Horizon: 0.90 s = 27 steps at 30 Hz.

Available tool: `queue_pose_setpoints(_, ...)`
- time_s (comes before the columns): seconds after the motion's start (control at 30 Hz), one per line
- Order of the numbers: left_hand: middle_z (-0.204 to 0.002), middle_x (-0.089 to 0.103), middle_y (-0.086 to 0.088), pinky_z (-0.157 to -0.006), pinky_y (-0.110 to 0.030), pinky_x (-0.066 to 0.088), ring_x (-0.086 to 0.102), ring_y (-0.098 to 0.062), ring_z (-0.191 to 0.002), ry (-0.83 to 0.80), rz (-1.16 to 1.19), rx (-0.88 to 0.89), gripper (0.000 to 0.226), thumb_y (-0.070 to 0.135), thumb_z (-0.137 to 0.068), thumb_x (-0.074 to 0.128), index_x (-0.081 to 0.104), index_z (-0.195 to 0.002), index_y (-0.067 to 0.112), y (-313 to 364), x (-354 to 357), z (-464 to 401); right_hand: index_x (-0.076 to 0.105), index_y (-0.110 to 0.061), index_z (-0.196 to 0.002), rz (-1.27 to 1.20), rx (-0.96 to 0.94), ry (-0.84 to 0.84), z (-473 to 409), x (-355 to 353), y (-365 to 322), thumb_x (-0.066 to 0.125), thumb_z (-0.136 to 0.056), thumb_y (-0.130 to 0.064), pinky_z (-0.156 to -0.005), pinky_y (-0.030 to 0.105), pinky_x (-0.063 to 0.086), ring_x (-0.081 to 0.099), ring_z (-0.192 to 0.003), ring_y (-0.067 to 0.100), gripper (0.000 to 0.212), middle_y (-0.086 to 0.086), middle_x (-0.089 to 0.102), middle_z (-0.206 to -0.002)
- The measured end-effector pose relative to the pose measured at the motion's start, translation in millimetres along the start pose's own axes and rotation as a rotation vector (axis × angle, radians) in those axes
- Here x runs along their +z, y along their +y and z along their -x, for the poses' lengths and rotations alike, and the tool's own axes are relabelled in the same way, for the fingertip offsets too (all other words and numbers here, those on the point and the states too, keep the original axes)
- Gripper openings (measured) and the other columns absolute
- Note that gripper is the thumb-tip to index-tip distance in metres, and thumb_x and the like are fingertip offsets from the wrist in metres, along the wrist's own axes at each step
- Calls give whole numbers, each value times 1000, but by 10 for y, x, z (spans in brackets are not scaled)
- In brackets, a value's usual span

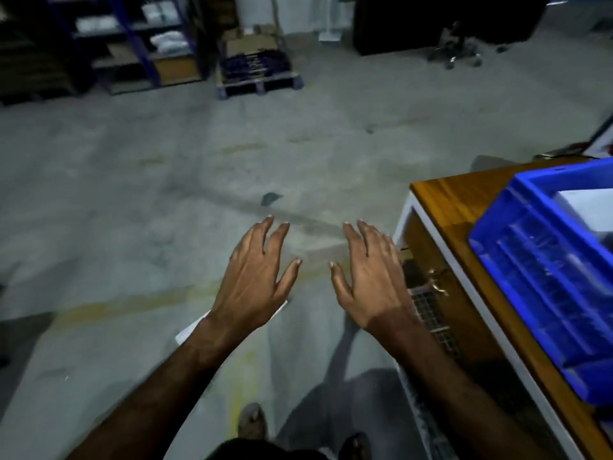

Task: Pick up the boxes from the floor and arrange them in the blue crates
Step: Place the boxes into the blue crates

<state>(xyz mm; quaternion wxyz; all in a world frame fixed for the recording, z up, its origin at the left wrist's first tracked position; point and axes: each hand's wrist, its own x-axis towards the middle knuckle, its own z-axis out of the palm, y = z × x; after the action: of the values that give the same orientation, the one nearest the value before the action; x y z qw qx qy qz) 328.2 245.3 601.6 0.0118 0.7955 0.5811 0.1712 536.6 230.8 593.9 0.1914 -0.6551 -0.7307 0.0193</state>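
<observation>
My left hand (257,273) and my right hand (371,277) hang in front of me over the concrete floor, palms down, fingers spread, holding nothing. A flat white box (187,330) lies on the floor beneath my left wrist, mostly hidden by the arm. To the right, a blue crate (537,280) sits on a wooden table, with a white box (587,207) inside it at the far end. Both hands are left of the table and apart from the crate.
The wooden table (464,207) with white edging fills the right side, with a mesh-fronted cabinet beneath. Blue shelving (139,44) and a pallet of cartons (258,64) stand at the far wall. A wheeled chair base (457,51) is at the back right. My feet show at the bottom.
</observation>
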Motion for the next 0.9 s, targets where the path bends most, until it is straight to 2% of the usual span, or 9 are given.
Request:
queue_pose_setpoints(0.2,-160,30,-13,-113,-47,36,34,-33,-143,-39,-2,-167,66,53,-100,39,31,-154,16,-989,23,574,37,-10,-151,-15,-115,-95,-44,647,-800,47,-94,-43,-121,47,21,34,-143,33,67,20,39,-154)
queue_pose_setpoints(0.33,-161,27,-12,-116,-45,33,32,-32,-145,-73,20,-259,68,54,-99,36,30,-155,16,-1738,39,975,41,-6,-149,-44,-148,-138,-23,1103,-1349,45,-92,-43,-118,51,27,39,-140,37,68,23,42,-151)
queue_pose_setpoints(0.53,-161,27,-14,-115,-44,33,30,-33,-145,-144,37,-336,71,56,-98,38,31,-155,14,-2669,132,1386,50,0,-142,-39,-150,-174,-52,1817,-2062,54,-88,-40,-111,52,36,49,-129,42,67,28,50,-140)
queue_pose_setpoints(0.73,-161,26,-17,-114,-47,34,32,-37,-143,-215,34,-363,76,59,-97,41,29,-156,13,-3236,282,1521,46,-5,-145,-6,-93,-311,-144,2348,-2594,43,-86,-47,-112,50,36,47,-130,42,73,27,47,-143)
queue_pose_setpoints(0.9,-161,24,-22,-113,-51,36,33,-40,-142,-270,52,-355,78,58,-97,45,29,-155,9,-3502,522,1415,41,-5,-148,25,-96,-417,-234,2697,-2657,37,-86,-48,-111,55,35,43,-133,46,76,29,42,-146)
